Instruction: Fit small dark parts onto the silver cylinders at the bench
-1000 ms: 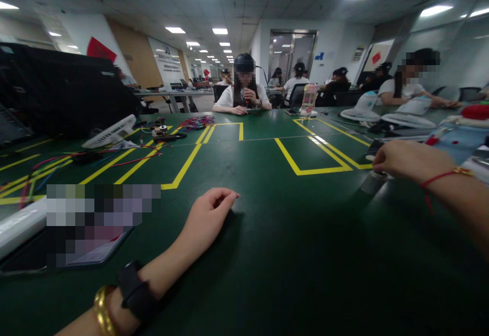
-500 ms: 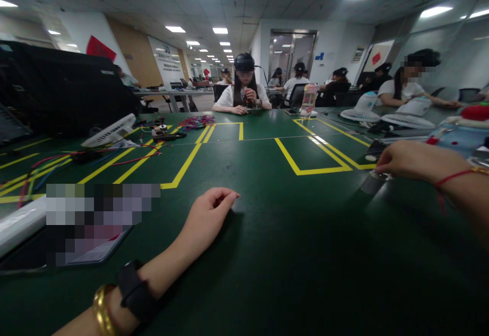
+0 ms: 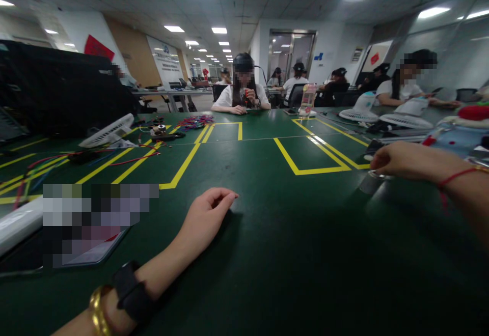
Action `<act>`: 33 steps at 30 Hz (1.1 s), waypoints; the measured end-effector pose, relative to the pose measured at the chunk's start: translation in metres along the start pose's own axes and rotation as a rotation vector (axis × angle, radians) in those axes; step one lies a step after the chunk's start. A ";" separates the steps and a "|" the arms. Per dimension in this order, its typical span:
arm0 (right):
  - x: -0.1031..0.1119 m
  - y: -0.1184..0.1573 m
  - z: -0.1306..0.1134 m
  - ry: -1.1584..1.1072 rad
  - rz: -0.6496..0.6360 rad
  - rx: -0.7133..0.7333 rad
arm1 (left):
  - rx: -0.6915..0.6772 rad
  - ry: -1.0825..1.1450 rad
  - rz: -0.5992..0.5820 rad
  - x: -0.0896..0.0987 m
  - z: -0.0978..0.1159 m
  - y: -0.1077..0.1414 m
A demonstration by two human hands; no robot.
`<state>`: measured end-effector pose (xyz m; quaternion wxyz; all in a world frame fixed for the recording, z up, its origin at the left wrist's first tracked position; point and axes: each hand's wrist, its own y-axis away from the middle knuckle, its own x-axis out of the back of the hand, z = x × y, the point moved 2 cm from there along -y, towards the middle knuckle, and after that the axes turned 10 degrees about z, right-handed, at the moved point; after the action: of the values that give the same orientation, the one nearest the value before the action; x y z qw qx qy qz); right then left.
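My left hand (image 3: 209, 217) rests over the middle of the green table (image 3: 298, 254), thumb and forefinger pinched together. Whatever sits between those fingertips, if anything, is too small to make out. Far to the right, my right hand (image 3: 401, 162) reaches down with bent fingers closed on the top of a small grey cylindrical container (image 3: 370, 183). Its upper rim looks shiny and metallic, and it stands on the tabletop. My fingers hide part of the top.
Yellow tape lines (image 3: 324, 171) mark the table. At left lie a phone-like slab (image 3: 103, 254), loose wires (image 3: 130, 160) and a white fan (image 3: 109, 130). More fans (image 3: 407, 119), a plush toy (image 3: 458, 132) and a bottle (image 3: 307, 101) stand right. A person (image 3: 244, 86) sits opposite.
The view has shifted very slightly. My right hand has moved a little to the left at the container; my left hand keeps its pinch in place.
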<state>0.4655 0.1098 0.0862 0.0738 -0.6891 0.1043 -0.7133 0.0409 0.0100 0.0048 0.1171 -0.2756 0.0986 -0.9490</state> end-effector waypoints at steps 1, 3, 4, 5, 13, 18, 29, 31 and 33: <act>-0.001 0.001 -0.002 -0.009 -0.085 -0.001 | -0.001 0.002 0.001 0.000 0.000 0.000; -0.002 0.002 -0.004 -0.011 -0.210 -0.010 | -0.001 0.000 0.000 0.000 0.000 0.000; -0.002 0.003 -0.004 -0.001 -0.218 -0.017 | -0.003 -0.001 -0.002 0.000 0.000 0.000; -0.002 0.003 -0.005 0.005 -0.230 -0.017 | -0.005 -0.003 -0.002 0.000 -0.001 0.000; 0.013 0.043 -0.089 -0.424 -0.084 0.285 | 0.004 -0.025 0.018 0.000 -0.002 0.000; 0.005 0.104 -0.180 -0.862 -0.029 0.550 | -0.008 -0.007 -0.004 0.000 -0.002 0.000; -0.040 0.135 -0.202 -1.098 -0.114 0.529 | -0.265 -0.007 -0.072 -0.009 0.029 0.013; -0.041 0.135 -0.204 -1.114 -0.131 0.535 | -0.335 -0.034 -0.112 -0.012 0.040 0.017; -0.040 0.134 -0.205 -1.101 -0.130 0.540 | -0.358 -0.040 -0.118 -0.014 0.047 0.018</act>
<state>0.2572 -0.0005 0.0081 0.2451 -0.9182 -0.1757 -0.2569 0.0813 -0.0091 0.0325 0.0120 -0.3162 0.2472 -0.9159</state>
